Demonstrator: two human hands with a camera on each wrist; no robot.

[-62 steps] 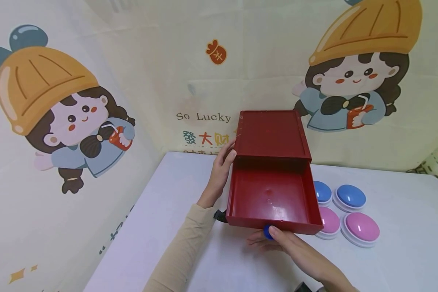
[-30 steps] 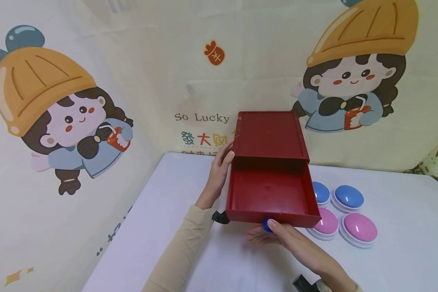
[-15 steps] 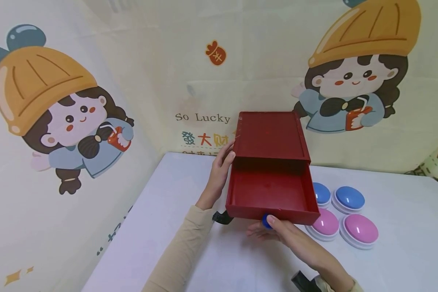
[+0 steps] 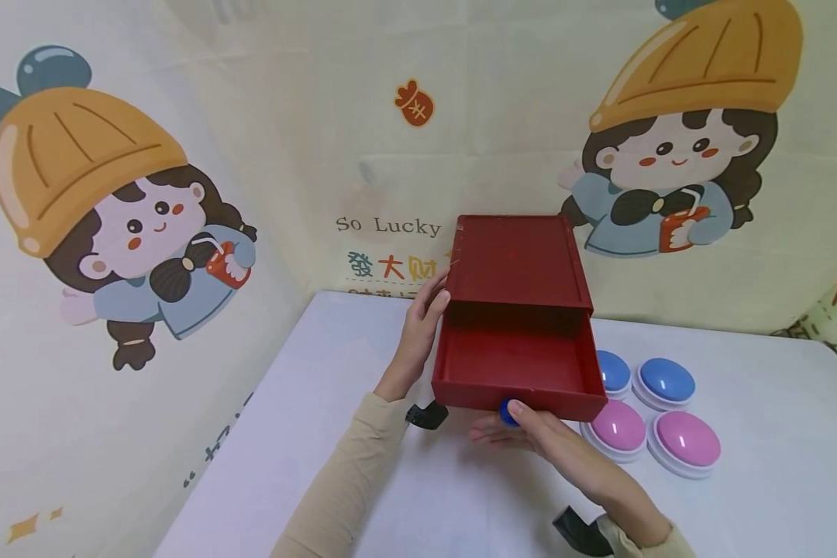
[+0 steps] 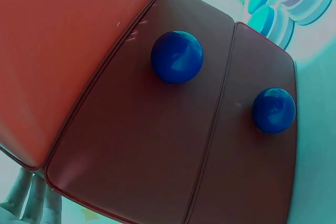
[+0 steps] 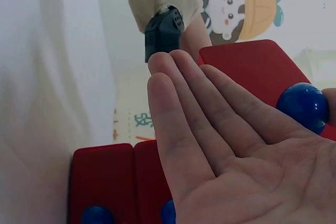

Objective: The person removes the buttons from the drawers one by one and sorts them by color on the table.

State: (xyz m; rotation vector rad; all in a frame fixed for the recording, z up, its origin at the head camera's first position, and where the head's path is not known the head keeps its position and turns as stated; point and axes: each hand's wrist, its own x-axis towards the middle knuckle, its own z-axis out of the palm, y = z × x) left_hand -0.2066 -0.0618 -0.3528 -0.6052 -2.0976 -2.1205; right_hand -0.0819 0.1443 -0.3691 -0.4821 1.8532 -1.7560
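Observation:
A dark red drawer cabinet [image 4: 516, 260] stands against the back wall, its top drawer [image 4: 512, 349] partly pulled out, with a bare floor showing inside. My left hand [image 4: 418, 337] rests along the cabinet's left side, fingers stretched. My right hand [image 4: 551, 442] is at the drawer front, with the blue round knob [image 4: 508, 413] between thumb and index finger. In the right wrist view the other fingers of that hand extend straight past the knob [image 6: 303, 107]. Two lower drawers, both closed, show a blue knob [image 5: 177, 57] and another blue knob [image 5: 274, 110] in the left wrist view.
Right of the cabinet, two blue dome buttons, one the far blue button [image 4: 667, 380], and two pink ones, including the near pink button [image 4: 687, 439], sit on the white table [image 4: 774, 403]. A printed cloth [image 4: 363, 155] covers the walls behind.
The top drawer has slid further into the cabinet, its front edge moving away from me. My right hand has gone forward with the knob; the left hand has stayed at the cabinet's side.

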